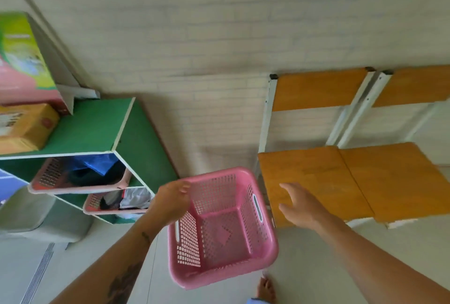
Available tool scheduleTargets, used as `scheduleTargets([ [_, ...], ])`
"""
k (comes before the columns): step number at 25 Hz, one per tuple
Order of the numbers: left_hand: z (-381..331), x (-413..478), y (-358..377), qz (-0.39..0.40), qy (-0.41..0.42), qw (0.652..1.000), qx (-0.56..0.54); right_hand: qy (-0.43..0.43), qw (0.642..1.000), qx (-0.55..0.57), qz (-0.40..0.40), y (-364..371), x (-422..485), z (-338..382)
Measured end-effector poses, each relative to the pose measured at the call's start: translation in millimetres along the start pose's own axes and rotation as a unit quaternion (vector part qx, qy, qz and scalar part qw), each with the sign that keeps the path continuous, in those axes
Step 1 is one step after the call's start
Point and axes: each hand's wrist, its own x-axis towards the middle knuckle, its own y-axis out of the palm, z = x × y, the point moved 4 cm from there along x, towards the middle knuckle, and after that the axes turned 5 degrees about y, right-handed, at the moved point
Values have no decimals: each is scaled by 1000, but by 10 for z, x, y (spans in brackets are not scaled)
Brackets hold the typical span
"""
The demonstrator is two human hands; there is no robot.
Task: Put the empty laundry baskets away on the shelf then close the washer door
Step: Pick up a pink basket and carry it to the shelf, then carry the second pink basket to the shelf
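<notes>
In the head view, an empty pink perforated plastic laundry basket [222, 227] is held above the pale floor [316, 267], near and centre, by the left hand [171, 202], whose fingers [183, 188] are curled over the rim at its far left corner. The right hand [298, 206] is seen just right of the basket, apart from it, its fingers spread and holding nothing, in front of an orange wooden shelf with a white metal frame [316, 182]. At the left, two pink baskets filled with clothes [80, 174] are lodged in a green cubby unit [97, 126].
</notes>
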Motion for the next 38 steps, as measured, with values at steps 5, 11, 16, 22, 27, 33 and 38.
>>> scheduleTargets([
  [5,-824,-340,-20,52,107,993,18,53,991,43,-118,-393,-1174,-363],
  [11,-2075,-918,381,92,238,967,19,122,967,91,-203,-658,-2591,-1063],
  [16,-3249,-1463,971,156,321,934,14,191,937,98,-277,-959,-3540,-1943],
  [22,-4795,-2232,2093,200,396,896,17,249,905,114,-324,-1320,-4574,-3437],
  [27,-6258,-3016,3159,209,453,866,27,292,875,131,-363,-1692,-5543,-4888],
  [33,-7630,-3752,4507,292,465,835,-39,348,834,171,-393,-2089,-6409,-6306],
  [38,-8824,-3923,5691,341,497,795,-67,392,801,170,-419,-2488,-6714,-7540],
])
